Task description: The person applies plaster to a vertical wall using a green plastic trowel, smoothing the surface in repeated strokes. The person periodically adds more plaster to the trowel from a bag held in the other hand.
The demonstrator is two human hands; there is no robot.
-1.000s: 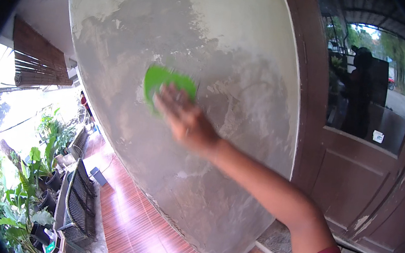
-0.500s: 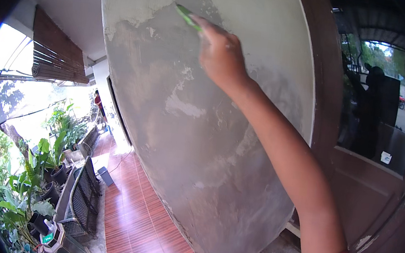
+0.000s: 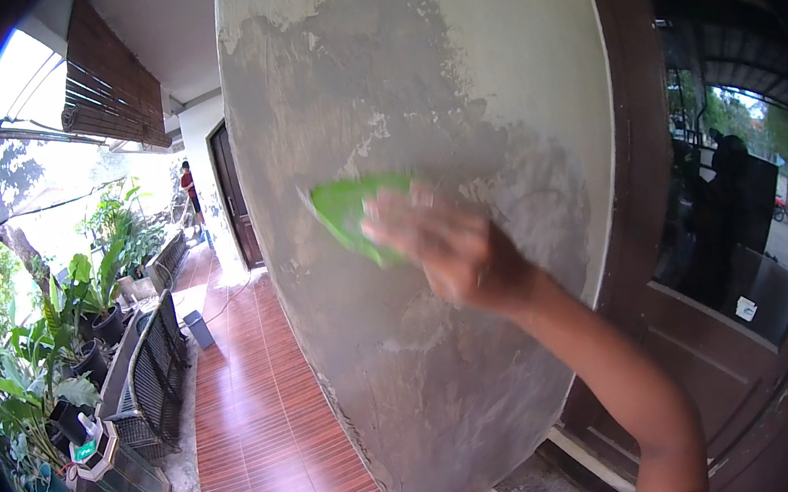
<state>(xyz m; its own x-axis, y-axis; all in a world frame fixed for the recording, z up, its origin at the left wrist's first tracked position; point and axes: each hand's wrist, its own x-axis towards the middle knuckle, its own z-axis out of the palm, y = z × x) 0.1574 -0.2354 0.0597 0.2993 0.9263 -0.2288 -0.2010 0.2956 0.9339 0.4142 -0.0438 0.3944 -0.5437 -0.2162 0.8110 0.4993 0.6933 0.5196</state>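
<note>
My right hand (image 3: 452, 248) is closed round a flat green spreader (image 3: 349, 210), blurred by motion, and holds it against or just off the wall (image 3: 325, 335); which of the two I cannot tell. Grey, patchy skim coat covers the wall's middle and lower part, damp-dark in places. Above it a pale, lighter surface (image 3: 524, 47) shows, with a ragged border between the two. The spreader's pointed corner faces left. My right arm reaches in from the lower right, in a dark red sleeve. My left hand is out of the picture.
Right of the wall stands a brown door (image 3: 690, 377) with a reflecting glass pane. On the left a red tiled walkway (image 3: 269, 407) runs past a dark woven bench (image 3: 156, 374), potted plants (image 3: 49, 372) and a rolled blind (image 3: 117, 78). A person (image 3: 189, 186) stands far back.
My right hand has swept down the wall with the green spreader, from near the upper ragged border to the middle. The spreader's broad face now shows. The view has shifted slightly.
</note>
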